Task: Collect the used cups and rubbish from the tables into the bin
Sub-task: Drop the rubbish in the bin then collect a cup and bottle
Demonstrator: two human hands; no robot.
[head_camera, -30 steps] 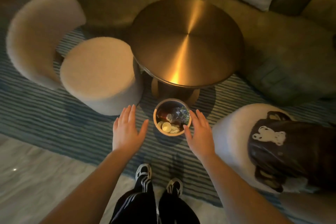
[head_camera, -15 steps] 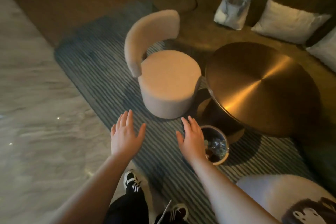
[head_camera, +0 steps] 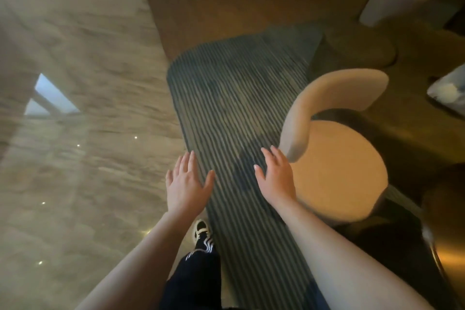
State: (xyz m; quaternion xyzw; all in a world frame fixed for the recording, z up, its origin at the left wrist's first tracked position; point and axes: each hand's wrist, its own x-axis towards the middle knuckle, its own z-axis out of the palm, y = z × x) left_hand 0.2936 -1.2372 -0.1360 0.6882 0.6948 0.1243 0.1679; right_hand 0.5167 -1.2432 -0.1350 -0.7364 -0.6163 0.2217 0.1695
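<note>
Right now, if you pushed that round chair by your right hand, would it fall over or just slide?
Probably slide or stay put. The round chair looks like a squat, padded drum with a wide base, so tipping seems unlikely. It stands on the striped rug, which may drag at it. It looks bulky, so perhaps heavy.

there is a single view, worn on the person's head, looking steeply down and forward from standing height. both bare forearms reach out from the bottom edge, the left hand [head_camera: 187, 184] and right hand [head_camera: 276, 178] close beneath the lens. below them lie a striped rug [head_camera: 236, 108] at centre, a marble floor [head_camera: 75, 158] on the left and a cream round chair [head_camera: 337, 163] on the right. the wide lens bends the edges.
</note>
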